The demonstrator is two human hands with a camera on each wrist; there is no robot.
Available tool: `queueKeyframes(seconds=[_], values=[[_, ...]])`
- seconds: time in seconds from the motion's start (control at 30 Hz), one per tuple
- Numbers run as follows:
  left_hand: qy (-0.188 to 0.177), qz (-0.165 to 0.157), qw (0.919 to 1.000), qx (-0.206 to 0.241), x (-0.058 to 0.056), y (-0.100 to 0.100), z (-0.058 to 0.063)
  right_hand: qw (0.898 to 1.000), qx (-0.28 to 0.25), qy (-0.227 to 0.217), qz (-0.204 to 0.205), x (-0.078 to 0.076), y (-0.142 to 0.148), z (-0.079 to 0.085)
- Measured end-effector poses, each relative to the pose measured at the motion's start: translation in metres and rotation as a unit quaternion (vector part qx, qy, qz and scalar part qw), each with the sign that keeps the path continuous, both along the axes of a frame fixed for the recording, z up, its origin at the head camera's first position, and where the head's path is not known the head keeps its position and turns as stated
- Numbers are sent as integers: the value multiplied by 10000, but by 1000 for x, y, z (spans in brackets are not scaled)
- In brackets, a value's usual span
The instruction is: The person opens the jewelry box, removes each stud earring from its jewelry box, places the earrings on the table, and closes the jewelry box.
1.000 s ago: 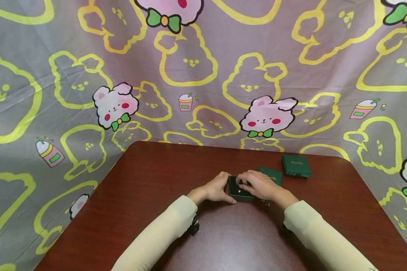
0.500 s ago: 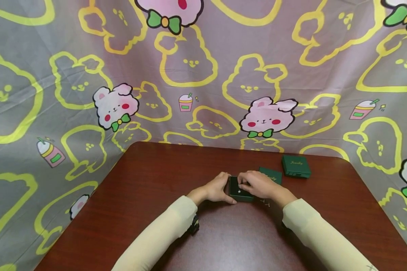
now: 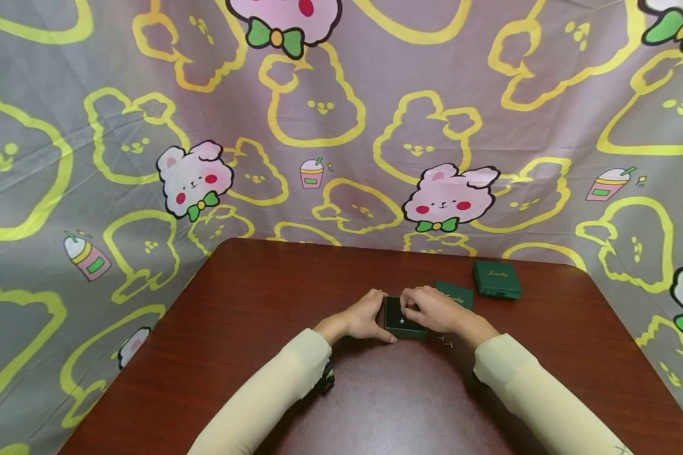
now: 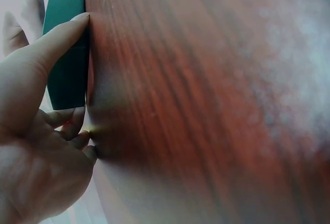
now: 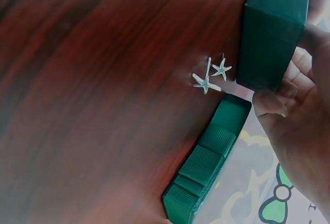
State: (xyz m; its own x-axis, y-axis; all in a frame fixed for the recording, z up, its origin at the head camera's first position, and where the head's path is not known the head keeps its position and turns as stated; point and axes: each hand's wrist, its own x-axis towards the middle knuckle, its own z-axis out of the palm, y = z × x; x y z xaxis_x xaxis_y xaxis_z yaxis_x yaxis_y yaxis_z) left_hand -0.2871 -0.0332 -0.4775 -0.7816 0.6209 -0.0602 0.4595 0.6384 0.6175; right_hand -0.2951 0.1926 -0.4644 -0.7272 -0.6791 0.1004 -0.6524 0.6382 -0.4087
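An open green jewelry box (image 3: 406, 333) with a black insert (image 3: 394, 309) sits on the table. One small silver star stud (image 3: 401, 321) shows on the insert. My left hand (image 3: 366, 316) grips the box from its left side, thumb along the near wall (image 4: 66, 80). Over the insert's right part, my right hand (image 3: 434, 309) has thumb and index finger drawn together, their tips at the black surface. I cannot tell whether anything is between them. Two starfish-shaped stud earrings (image 5: 206, 83) lie on the wood just right of the box.
Behind my right hand lies a green piece lettered in gold (image 3: 455, 292), partly covered. A closed green jewelry box (image 3: 496, 278) stands farther back right. A patterned cloth (image 3: 353, 208) hangs behind the brown table (image 3: 284, 278).
The right fingers shift slightly right over the insert and come closer together. The left hand and the box hold still.
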Motion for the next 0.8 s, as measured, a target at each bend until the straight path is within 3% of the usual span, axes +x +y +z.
queueKeyframes(seconds=[0.8], values=[[54, -12, 10000, -65, 0, -3, 2, 9945, -627, -833, 38, -2, 2, 8]])
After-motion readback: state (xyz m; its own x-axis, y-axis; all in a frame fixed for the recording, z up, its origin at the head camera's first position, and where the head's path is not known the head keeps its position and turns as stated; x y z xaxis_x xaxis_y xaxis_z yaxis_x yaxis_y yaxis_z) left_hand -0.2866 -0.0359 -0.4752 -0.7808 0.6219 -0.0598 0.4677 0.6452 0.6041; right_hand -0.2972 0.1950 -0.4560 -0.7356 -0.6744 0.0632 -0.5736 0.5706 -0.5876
